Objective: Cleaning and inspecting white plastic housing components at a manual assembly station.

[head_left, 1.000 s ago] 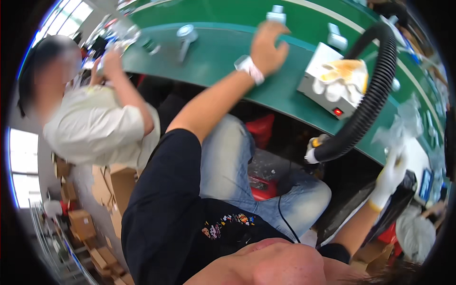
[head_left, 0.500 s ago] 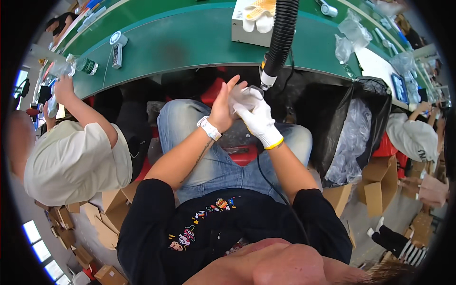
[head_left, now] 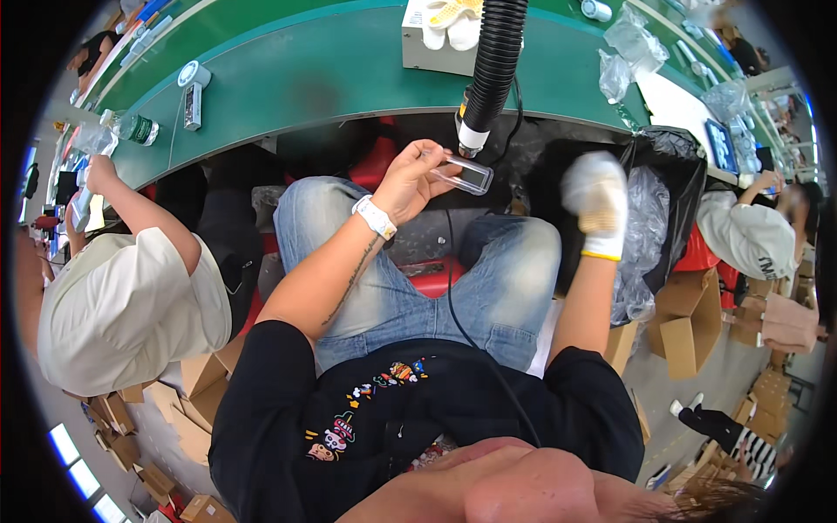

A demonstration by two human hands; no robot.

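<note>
A small clear rectangular plastic case with a dark area inside (head_left: 472, 177) is pinched at one end in my bare left hand (head_left: 413, 181), above my lap. Just over the case hangs the white tip of a nozzle (head_left: 472, 139) on a black ribbed hose (head_left: 494, 70); a small gap seems to part them. My right hand (head_left: 598, 196), in a white glove with a yellow cuff, is off to the right beside a black bag (head_left: 683, 174) with crumpled clear plastic (head_left: 643, 240) in it. Motion smears its fingers, so what they hold cannot be made out.
A green bench (head_left: 288, 96) runs across the far side, carrying a grey box (head_left: 427, 50) with gloves on it, a plastic bottle (head_left: 138, 127) and a tape roll (head_left: 193, 73). At my left sits a person in a pale shirt (head_left: 131, 305). Cardboard boxes (head_left: 684, 322) stand on the floor.
My right hand has left the case and swung right to the black bag. My left hand keeps the case, now in plain sight below the nozzle. The whole view has shifted slightly.
</note>
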